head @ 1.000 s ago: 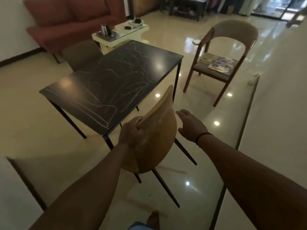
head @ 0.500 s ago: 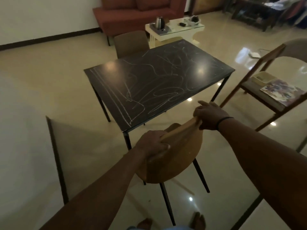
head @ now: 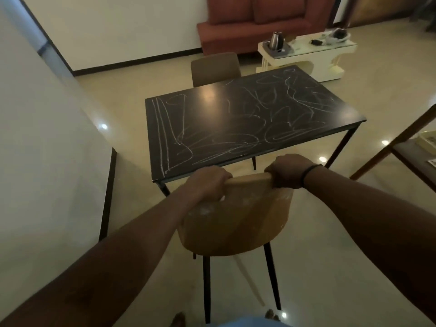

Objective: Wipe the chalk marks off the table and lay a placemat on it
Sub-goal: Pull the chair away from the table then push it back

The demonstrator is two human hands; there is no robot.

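My left grip (head: 207, 182) is clenching the top edge of a tan chair (head: 236, 223), fingers curling over the rim, and my right grip (head: 289, 171) is clasping the same edge further along, a dark band sitting at that wrist. The chair back is showing a smooth, rounded shell with pale scuffs, standing on thin black legs, close against the near edge of the worktop (head: 247, 121).

The worktop is lying just beyond my knuckles: a dark, glossy rectangle on slim black legs, carrying chalk marks (head: 271, 114) all over it, straight strokes along its left end and looping scribbles across the rest. No placemat is showing on it.

A brown padded chair (head: 215, 68) is standing at the far side. Beyond it a red sofa (head: 254, 22) is sitting against the wall, and a cream side table (head: 306, 57) is carrying a grey tray holding a metal kettle (head: 275, 40). A wooden chair (head: 410, 147) is showing at the right edge, something flat lying on its seat.
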